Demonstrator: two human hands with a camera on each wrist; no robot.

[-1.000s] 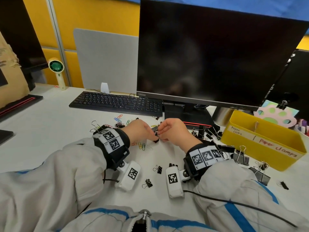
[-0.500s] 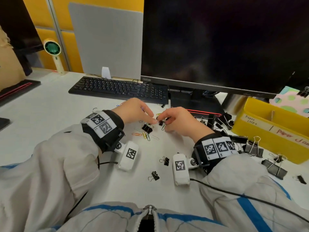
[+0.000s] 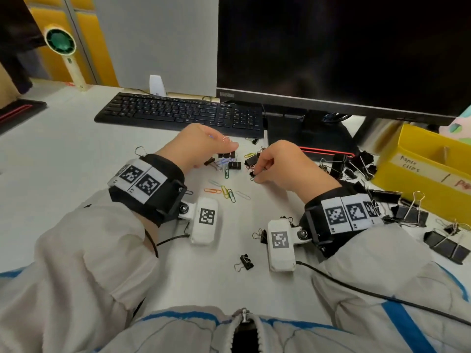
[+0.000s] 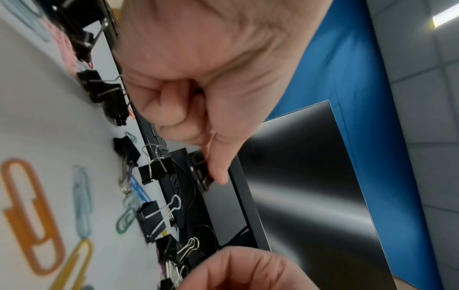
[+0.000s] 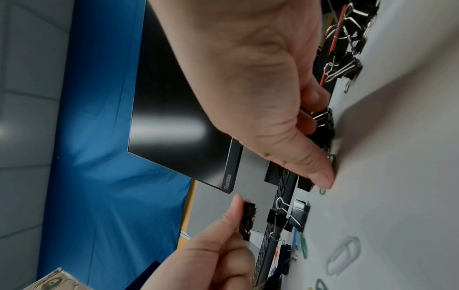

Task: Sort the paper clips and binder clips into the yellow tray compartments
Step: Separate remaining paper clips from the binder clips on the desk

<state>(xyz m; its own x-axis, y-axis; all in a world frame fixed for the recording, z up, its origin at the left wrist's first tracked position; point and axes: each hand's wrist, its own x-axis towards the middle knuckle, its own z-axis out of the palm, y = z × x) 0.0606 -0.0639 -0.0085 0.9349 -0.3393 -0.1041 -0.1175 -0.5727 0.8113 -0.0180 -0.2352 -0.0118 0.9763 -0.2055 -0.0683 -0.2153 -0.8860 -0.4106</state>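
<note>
Small black binder clips (image 3: pixel 351 164) and coloured paper clips (image 3: pixel 224 192) lie scattered on the white desk. The yellow tray (image 3: pixel 418 174), labelled for paper clips and paper clamps, stands at the right. My left hand (image 3: pixel 229 149) pinches a small black binder clip (image 3: pixel 225 155) just above the desk; the left wrist view shows thumb and finger on that clip (image 4: pixel 201 172). My right hand (image 3: pixel 256 171), a little to the right, pinches another small black binder clip (image 5: pixel 323 125) down at the desk surface among the loose clips.
A black keyboard (image 3: pixel 178 113) and a monitor (image 3: pixel 331 47) on its stand (image 3: pixel 318 138) lie behind the hands. Larger binder clips (image 3: pixel 410 212) sit in front of the tray. A small clip (image 3: pixel 246 261) lies near my body. A hand-held fan (image 3: pixel 61 44) stands far left.
The two hands were together on one spot; they have drawn apart, each now with a black binder clip. The head view has tilted down and closer.
</note>
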